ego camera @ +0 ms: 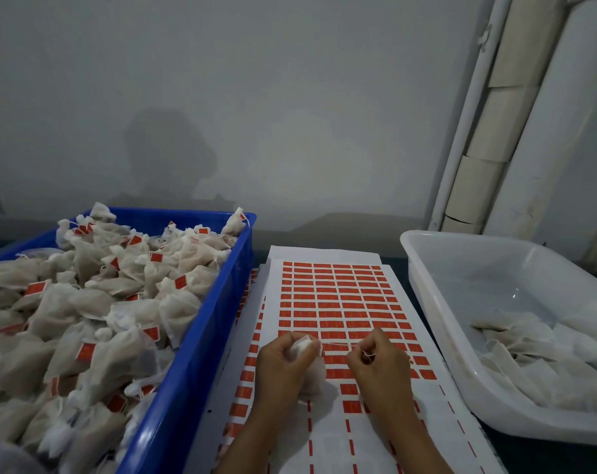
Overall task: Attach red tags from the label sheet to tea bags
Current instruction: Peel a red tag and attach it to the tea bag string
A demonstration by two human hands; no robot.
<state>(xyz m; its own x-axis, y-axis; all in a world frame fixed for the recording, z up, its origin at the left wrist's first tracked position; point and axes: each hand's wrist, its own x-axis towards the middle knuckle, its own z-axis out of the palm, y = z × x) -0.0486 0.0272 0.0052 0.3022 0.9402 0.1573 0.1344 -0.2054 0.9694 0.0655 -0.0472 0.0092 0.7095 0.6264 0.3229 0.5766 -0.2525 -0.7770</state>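
On the left we see a blue crate heaped with tea bags, many of them already carrying red tags. On the right stands a white tub with a smaller, loose pile of untagged bags lying in its near half. Between the two containers lies the label sheet — full rows of red labels in its far part, mostly stripped backing in the near part, with more sheets stacked beneath it.

Over the near middle of that sheet our left hand has its fingers curled around one tea bag, the gathered top poking out by the thumb. Its string runs taut to the right — our right hand, just beside the left, pinches the string's end between fingertips. Both hands hover just above the last remaining rows of labels.
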